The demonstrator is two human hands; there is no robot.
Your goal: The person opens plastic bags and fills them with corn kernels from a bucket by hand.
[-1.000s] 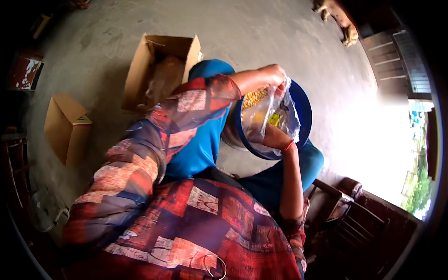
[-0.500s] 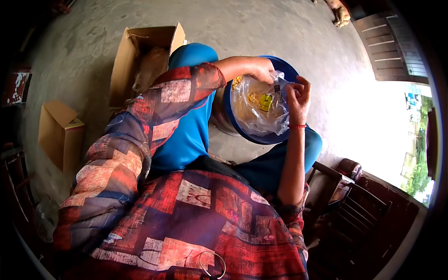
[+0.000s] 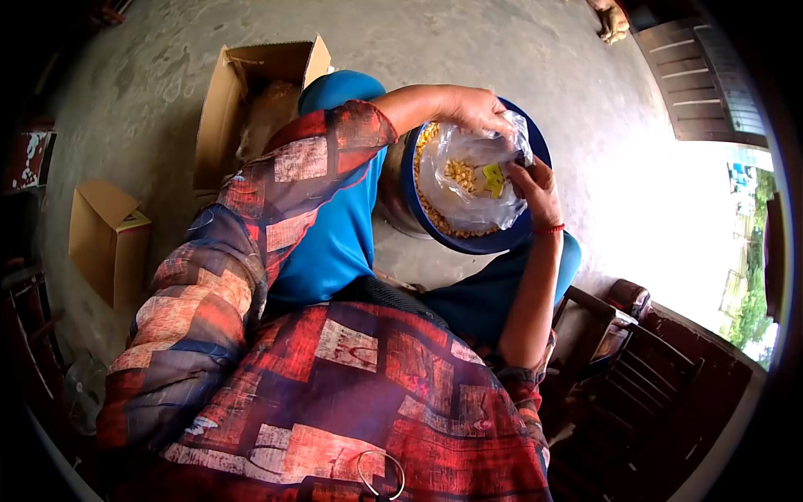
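A clear plastic bag [image 3: 439,180] lies inside a round blue tub [image 3: 478,244]. My left hand [image 3: 481,110] pinches the bag's upper edge, near the far rim. My right hand [image 3: 537,186] grips the same bag at its right side, fingers closed on the bunched film. Small yellow pieces [image 3: 459,174] show through or in the bag, beside a bright yellow label [image 3: 493,180]. More of those pieces line the tub around the bag. The tub stands between my knees, on or against something metallic whose shape is partly hidden.
A tall open cardboard box [image 3: 214,125] with a bag inside stands beyond my left knee. Farther left is a smaller open carton [image 3: 113,243]. Dark wooden furniture [image 3: 640,368] stands close on my right. A slatted wooden panel [image 3: 682,79] borders the bright doorway.
Both hands have moved slightly, drawing the bag up and to the right. More yellow pieces now show along the tub's left and near sides. The yellow label has shifted right.
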